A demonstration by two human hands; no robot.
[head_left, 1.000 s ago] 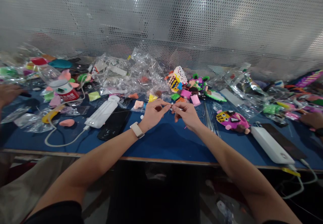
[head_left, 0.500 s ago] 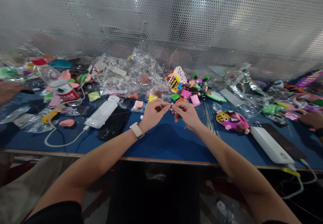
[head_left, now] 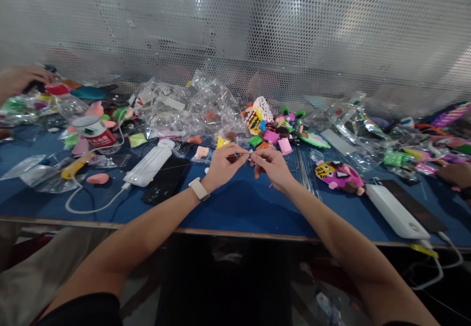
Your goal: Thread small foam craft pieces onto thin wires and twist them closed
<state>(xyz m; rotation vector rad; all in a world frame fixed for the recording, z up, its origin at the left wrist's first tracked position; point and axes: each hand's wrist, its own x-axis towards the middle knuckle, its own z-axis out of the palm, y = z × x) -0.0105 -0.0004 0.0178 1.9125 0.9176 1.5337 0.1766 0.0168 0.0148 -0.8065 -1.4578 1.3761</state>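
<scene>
My left hand (head_left: pixel 225 167), with a pale-banded watch (head_left: pixel 199 188) on its wrist, is pinched closed above the blue table. Out of it, to the left, runs a thin wire-like strand (head_left: pixel 172 166), passing over a black phone (head_left: pixel 165 181). Fingertip to fingertip with it, my right hand (head_left: pixel 273 167) is also pinched closed; what lies between its fingers is too small to name. Just behind my hands are a yellow clay piece (head_left: pixel 222 142), a pink clay packet (head_left: pixel 284 145) and a green clay piece (head_left: pixel 255 141).
White power banks (head_left: pixel 150 163) (head_left: pixel 397 212) lie either side. A magenta-and-yellow clay figure (head_left: pixel 340 176) is at right, near clear thin strips (head_left: pixel 308 171). Crumpled plastic bags (head_left: pixel 206 103) line a perforated metal screen (head_left: pixel 228 27). Other people's hands (head_left: pixel 25 78) (head_left: pixel 456 174) show at both edges.
At far left, another person's hand has moved up and back to the pile of coloured pieces. My own hands have hardly moved.
</scene>
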